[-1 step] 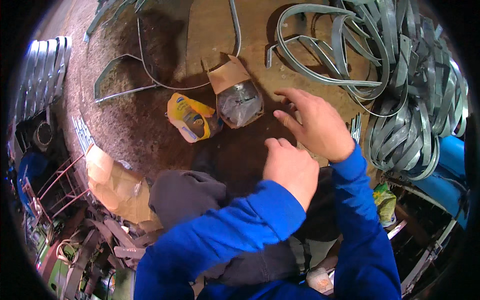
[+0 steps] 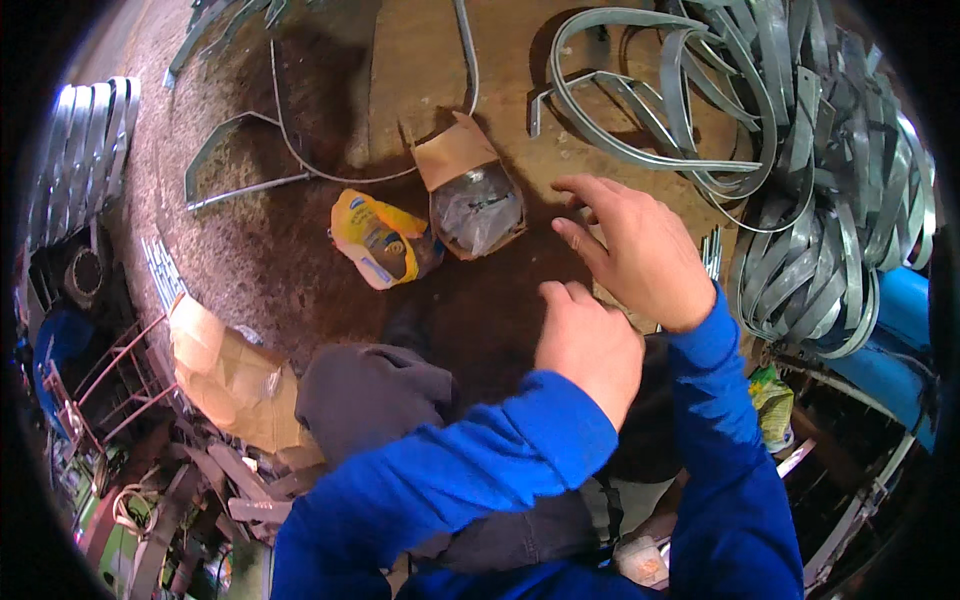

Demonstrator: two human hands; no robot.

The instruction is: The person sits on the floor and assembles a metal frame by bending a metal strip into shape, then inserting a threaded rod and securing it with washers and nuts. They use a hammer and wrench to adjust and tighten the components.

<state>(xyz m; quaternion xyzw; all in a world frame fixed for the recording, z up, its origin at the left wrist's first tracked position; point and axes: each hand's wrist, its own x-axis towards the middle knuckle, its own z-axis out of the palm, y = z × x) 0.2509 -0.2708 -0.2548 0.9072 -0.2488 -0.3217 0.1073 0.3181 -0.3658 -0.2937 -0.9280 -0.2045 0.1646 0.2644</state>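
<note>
My left hand (image 2: 592,348) is above my lap with its back toward me. Its fingers curl inward, and whatever they hold, if anything, is hidden. Just beyond it and to the right is my right hand (image 2: 645,255), with thumb and forefinger stretched leftward and a gap between them; its other fingers are partly hidden. Left of that hand, apart from it, an open cardboard box (image 2: 455,172) stands on the floor with a clear plastic bag (image 2: 480,222) of small dark pieces inside. Beside the box lies a yellow printed packet (image 2: 372,240), its top open.
Bent flat metal strips (image 2: 660,155) lie at the far right, beside a large heap of metal loops (image 2: 815,285). One curved metal bracket (image 2: 245,195) rests far left. Cardboard (image 2: 235,375) lies near left, by scrap metal (image 2: 215,470). A blue cylinder (image 2: 905,310) is at right.
Both hands have shifted very slightly to the right, keeping nearly the same pose. The box, packet and metal parts stay in place; the view itself has moved a little.
</note>
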